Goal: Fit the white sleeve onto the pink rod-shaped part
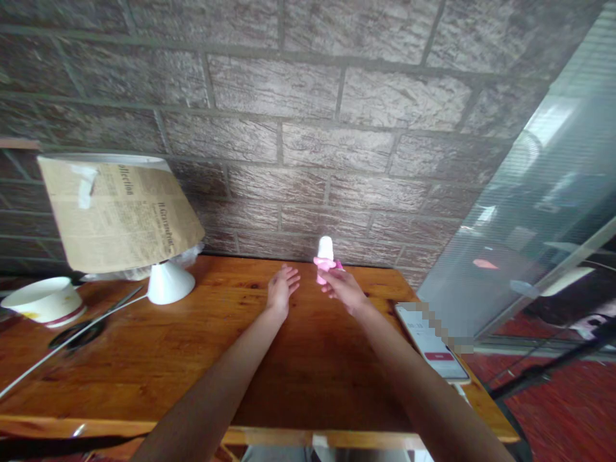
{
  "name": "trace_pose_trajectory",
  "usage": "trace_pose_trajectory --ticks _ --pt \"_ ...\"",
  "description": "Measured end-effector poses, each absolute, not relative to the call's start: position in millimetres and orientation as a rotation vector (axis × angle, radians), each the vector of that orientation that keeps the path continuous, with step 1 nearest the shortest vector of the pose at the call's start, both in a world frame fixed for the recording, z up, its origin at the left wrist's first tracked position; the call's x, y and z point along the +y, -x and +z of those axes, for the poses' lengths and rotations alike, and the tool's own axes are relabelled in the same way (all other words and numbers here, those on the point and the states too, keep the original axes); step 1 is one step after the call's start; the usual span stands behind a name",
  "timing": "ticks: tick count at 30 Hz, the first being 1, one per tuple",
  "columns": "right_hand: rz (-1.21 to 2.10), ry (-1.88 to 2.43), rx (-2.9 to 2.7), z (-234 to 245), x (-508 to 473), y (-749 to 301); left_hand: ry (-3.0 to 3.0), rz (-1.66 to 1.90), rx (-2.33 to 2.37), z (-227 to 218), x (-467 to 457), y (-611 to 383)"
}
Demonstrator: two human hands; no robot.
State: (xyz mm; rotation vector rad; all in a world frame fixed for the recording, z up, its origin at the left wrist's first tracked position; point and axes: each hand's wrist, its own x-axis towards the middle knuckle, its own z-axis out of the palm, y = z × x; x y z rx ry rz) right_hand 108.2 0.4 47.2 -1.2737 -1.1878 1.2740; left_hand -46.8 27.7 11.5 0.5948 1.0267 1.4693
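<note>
The right hand (344,290) is closed around the lower, pink part of a small pink-and-white object (326,253). It holds the object upright just above the far edge of the wooden table (298,366), close to the brick wall. The object's rounded white top sticks up past the fingers, and it is too small and blurred to name more exactly.

The left hand (282,289) is just beside it, on the thumb side of the right hand. It is open with fingers spread, holding nothing and not touching the object.

The object looks light, rigid and smooth, probably plastic, so it could slip in a loose pinch. The pink body looks like the safest place to hold it, rather than the white cap-like top.

A smartphone (433,343) lies on the table behind the right wrist. A lamp (166,282) and a bowl (45,300) stand well off beyond the left hand.
</note>
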Motion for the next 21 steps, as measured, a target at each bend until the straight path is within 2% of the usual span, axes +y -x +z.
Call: trace_pose_trajectory --ticks 8,15,21 --pt "1.288 1.259 -1.284 32.6 -39.2 -117.2 -0.761 1.379 0.868 15.4 22.1 42.5" --pt "1.387 1.134 -1.446 33.5 -19.2 -105.0 -0.752 1.045 0.531 14.2 27.4 52.0" --pt "1.332 1.055 -1.536 16.4 -11.6 -100.1 -0.887 1.105 0.493 11.8 28.5 53.8"
